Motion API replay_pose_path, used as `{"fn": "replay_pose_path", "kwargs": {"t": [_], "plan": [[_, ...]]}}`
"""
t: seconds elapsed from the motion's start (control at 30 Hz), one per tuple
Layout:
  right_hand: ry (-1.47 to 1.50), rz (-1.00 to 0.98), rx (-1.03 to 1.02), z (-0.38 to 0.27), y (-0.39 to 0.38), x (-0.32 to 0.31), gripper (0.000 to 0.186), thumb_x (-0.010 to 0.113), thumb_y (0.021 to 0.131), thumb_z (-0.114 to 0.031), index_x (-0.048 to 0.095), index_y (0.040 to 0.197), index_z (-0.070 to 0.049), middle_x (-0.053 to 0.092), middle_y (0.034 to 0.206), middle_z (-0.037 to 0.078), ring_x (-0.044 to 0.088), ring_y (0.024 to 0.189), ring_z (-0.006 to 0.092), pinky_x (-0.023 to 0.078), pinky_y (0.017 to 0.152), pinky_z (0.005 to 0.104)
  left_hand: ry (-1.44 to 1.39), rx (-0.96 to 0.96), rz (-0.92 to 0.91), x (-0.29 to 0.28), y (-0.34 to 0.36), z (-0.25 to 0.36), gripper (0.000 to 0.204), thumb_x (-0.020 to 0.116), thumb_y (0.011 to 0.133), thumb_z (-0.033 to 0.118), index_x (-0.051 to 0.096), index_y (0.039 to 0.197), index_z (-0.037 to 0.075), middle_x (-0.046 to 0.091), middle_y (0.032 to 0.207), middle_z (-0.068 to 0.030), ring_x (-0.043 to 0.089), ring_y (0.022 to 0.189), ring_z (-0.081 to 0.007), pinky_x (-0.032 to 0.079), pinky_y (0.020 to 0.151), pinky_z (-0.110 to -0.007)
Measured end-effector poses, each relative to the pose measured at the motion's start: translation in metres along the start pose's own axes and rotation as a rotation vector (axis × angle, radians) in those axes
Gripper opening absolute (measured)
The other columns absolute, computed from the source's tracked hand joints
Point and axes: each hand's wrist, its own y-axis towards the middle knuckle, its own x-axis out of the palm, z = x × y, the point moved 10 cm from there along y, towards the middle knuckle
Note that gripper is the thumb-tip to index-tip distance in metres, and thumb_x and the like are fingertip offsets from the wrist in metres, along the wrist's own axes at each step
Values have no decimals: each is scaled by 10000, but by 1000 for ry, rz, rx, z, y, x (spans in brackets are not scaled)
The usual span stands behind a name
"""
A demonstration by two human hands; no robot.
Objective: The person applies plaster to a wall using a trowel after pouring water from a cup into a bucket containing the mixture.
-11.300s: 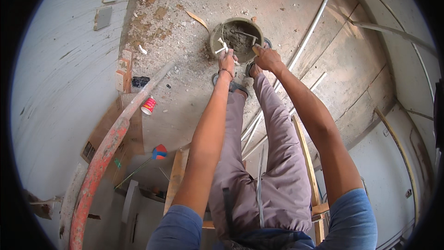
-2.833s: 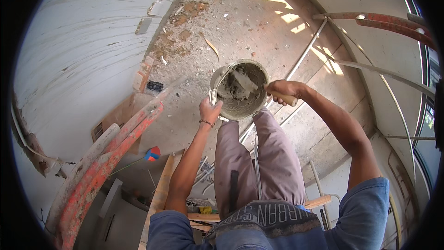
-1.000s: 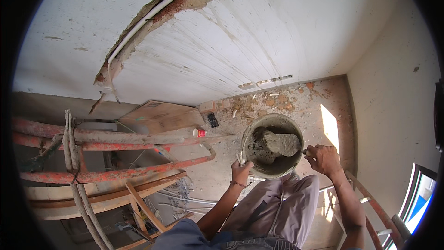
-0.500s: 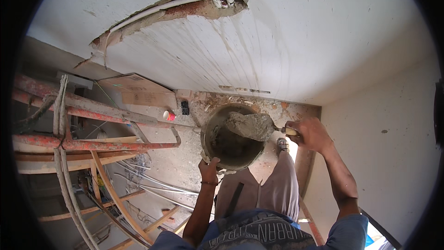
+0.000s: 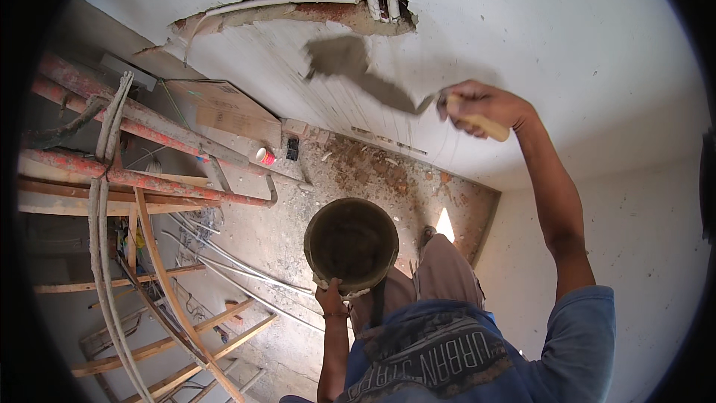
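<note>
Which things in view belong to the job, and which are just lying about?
In use:
trowel, in the right grip
grey mix at its far end
bucket, in the left grip

Apparently lying about:
red-and-white cup
small black object, kind unclear
cardboard

Pale capital lettering (image 5: 430, 366) runs across the dark front panel (image 5: 421, 339) of a blue shirt (image 5: 578, 351).

On the floor (image 5: 287, 216), a red-and-white cup (image 5: 265, 156) rests near a small black object (image 5: 292, 148), brown cardboard (image 5: 233, 98) and scattered rubble (image 5: 365, 168), while red metal bars (image 5: 179, 185), wooden timbers (image 5: 162, 276) and pale pipes (image 5: 257, 277) fill the left.
</note>
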Motion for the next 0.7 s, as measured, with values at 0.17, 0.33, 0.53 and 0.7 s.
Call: {"fn": "replay_pose_path", "kwargs": {"t": [0.17, 0.33, 0.53, 0.7], "plan": [[210, 102, -240, -3, -92, -33, 265, 595, 900, -304, 514, 927, -53, 424, 609, -34, 431, 508, 42, 366, 413, 214, -2, 41, 90, -17, -21, -9, 319, 634, 680, 23, 598, 987, -51, 626, 913, -83, 591, 765, -187, 493, 671, -311], [-175, 313, -66, 51, -81, -27, 286, 595, 865, -306, 514, 972, -54, 472, 648, -4, 472, 518, 93, 442, 491, 260, 24, 31, 112, -18, -39, -12, 212, 630, 737, 61, 570, 933, 7, 600, 810, -71, 588, 678, -177, 491, 543, -307], [-408, 270, 205, 122, 34, -33, 270, 579, 844, -245, 521, 1029, -57, 520, 698, 31, 512, 540, 120, 449, 475, 277, 8, -46, 101, -11, -55, -21, 314, 638, 684, 56, 596, 975, -52, 613, 893, -84, 593, 742, -189, 498, 626, -317], [-230, 255, 298, 168, 37, -33, 328, 586, 842, -252, 540, 1112, -71, 498, 685, 3, 492, 559, 108, 443, 497, 276, 22, -48, 94, -9, -66, -24, 289, 631, 703, 42, 596, 975, -49, 618, 880, -83, 595, 734, -183, 499, 642, -308]]}}
